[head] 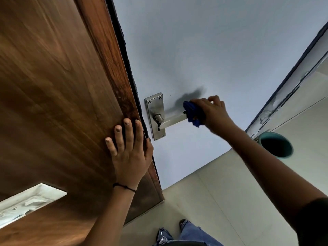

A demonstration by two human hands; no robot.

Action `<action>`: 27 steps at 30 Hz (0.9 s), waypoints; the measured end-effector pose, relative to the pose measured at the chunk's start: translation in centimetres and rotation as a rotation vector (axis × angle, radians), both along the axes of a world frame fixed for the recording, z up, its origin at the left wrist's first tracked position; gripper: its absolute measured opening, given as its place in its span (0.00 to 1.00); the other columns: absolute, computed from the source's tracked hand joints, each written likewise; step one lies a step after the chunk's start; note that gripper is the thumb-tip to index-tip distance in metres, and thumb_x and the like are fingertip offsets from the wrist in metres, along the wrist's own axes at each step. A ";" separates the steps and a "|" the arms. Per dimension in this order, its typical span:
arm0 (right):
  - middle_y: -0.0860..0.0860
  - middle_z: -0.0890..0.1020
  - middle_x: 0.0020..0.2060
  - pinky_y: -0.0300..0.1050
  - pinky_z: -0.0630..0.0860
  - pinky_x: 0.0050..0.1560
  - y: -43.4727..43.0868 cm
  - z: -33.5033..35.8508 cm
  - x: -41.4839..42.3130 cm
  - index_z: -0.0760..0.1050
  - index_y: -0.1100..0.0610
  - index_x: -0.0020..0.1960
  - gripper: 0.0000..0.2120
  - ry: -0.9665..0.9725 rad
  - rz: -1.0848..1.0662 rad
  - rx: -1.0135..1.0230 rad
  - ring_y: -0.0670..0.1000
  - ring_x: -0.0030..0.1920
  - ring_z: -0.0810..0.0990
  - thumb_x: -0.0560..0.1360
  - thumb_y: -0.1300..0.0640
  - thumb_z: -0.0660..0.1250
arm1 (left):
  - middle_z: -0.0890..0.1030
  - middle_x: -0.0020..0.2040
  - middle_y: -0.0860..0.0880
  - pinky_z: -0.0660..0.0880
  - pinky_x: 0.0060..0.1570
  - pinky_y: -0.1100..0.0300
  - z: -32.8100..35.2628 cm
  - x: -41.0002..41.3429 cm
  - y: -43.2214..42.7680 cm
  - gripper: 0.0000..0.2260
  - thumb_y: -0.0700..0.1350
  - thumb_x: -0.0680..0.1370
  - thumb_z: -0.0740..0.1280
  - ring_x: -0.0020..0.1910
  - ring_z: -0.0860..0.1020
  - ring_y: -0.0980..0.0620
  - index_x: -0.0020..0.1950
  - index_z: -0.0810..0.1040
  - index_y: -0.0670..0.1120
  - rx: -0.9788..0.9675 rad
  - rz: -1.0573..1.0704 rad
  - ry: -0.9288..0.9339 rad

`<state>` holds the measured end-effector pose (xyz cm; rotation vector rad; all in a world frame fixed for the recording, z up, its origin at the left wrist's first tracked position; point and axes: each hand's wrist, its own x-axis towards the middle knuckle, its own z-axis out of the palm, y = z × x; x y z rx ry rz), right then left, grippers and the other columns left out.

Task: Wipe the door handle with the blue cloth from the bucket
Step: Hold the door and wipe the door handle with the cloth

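A steel lever door handle (174, 120) on a steel backplate (154, 106) sticks out from the pale grey door (204, 50). My right hand (212, 110) grips a bunched blue cloth (192, 111) wrapped around the outer end of the lever. My left hand (128, 148) lies flat, fingers spread, on the brown wooden frame (62, 95) beside the door's edge, holding nothing. A teal bucket (276, 144) stands on the floor to the right, below my right forearm; its inside looks dark.
Pale floor tiles (204, 196) spread below the door. My legs in blue jeans (186, 233) stand at the bottom. A wall with a dark skirting strip (287, 75) runs along the right. A light opening (30, 201) shows in the wood at lower left.
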<state>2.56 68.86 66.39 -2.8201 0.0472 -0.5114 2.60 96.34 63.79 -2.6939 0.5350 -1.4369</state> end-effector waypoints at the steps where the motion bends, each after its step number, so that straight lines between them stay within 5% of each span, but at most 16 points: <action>1: 0.51 0.81 0.54 0.56 0.73 0.53 -1.0 -0.5 0.0 0.72 0.51 0.64 0.24 0.060 -0.038 0.098 0.61 0.55 0.71 0.69 0.58 0.71 | 0.34 0.78 0.45 0.32 0.73 0.48 0.1 0.0 0.0 0.40 0.54 0.76 0.63 0.76 0.33 0.47 0.79 0.41 0.45 0.001 -0.002 0.003; 5: 0.59 0.79 0.51 0.48 0.83 0.44 -1.4 -1.2 -2.2 0.74 0.46 0.60 0.19 0.142 -0.136 0.771 0.56 0.48 0.82 0.72 0.61 0.66 | 0.34 0.78 0.44 0.31 0.73 0.49 0.2 -0.3 -0.4 0.41 0.52 0.76 0.63 0.76 0.33 0.47 0.78 0.40 0.45 -0.058 -0.036 0.044; 8: 0.49 0.82 0.47 0.31 0.77 0.43 0.2 -1.4 -4.8 0.72 0.53 0.61 0.15 0.055 -0.153 1.058 0.39 0.44 0.82 0.76 0.64 0.65 | 0.41 0.76 0.36 0.33 0.74 0.51 0.4 -0.8 -2.4 0.42 0.49 0.75 0.63 0.77 0.34 0.46 0.78 0.37 0.45 -0.178 -0.149 0.116; 11: 0.50 0.82 0.55 0.41 0.77 0.56 -0.1 -1.7 -7.5 0.72 0.53 0.64 0.14 -0.049 -0.086 1.602 0.49 0.57 0.81 0.78 0.58 0.62 | 0.41 0.78 0.41 0.37 0.76 0.52 1.1 -1.4 -7.0 0.38 0.48 0.76 0.61 0.78 0.40 0.47 0.78 0.40 0.46 -0.244 -0.424 0.241; 14: 0.54 0.83 0.55 0.43 0.79 0.51 -2.7 -1.2 -10.4 0.72 0.58 0.65 0.16 -0.102 -0.125 2.035 0.50 0.52 0.84 0.80 0.60 0.53 | 0.55 0.78 0.40 0.48 0.77 0.49 1.9 -2.5 -13.8 0.29 0.45 0.78 0.62 0.78 0.49 0.47 0.77 0.56 0.40 -0.285 -0.711 0.473; 18: 0.60 0.79 0.61 0.52 0.74 0.61 -8.4 -1.1 -14.7 0.75 0.59 0.64 0.18 -0.227 -0.213 2.099 0.58 0.60 0.79 0.76 0.60 0.56 | 0.72 0.71 0.44 0.60 0.74 0.48 1.8 -6.1 -23.5 0.20 0.50 0.81 0.58 0.73 0.66 0.49 0.68 0.73 0.41 -0.360 -0.960 0.760; 22: 0.55 0.81 0.56 0.48 0.69 0.61 -15.9 -0.9 -19.1 0.75 0.54 0.65 0.19 -0.384 -0.293 2.010 0.54 0.58 0.77 0.78 0.62 0.53 | 0.76 0.66 0.57 0.70 0.67 0.61 2.5 -12.2 -33.8 0.21 0.55 0.80 0.59 0.65 0.72 0.64 0.71 0.70 0.49 -0.544 -1.078 1.386; 27: 0.57 0.78 0.64 0.49 0.71 0.64 -25.7 -1.0 -24.9 0.69 0.56 0.70 0.19 -0.542 -0.426 1.990 0.55 0.65 0.76 0.80 0.57 0.53 | 0.79 0.62 0.54 0.75 0.61 0.61 2.5 -17.4 -46.1 0.20 0.51 0.76 0.67 0.60 0.77 0.61 0.68 0.72 0.51 -0.644 -1.048 1.615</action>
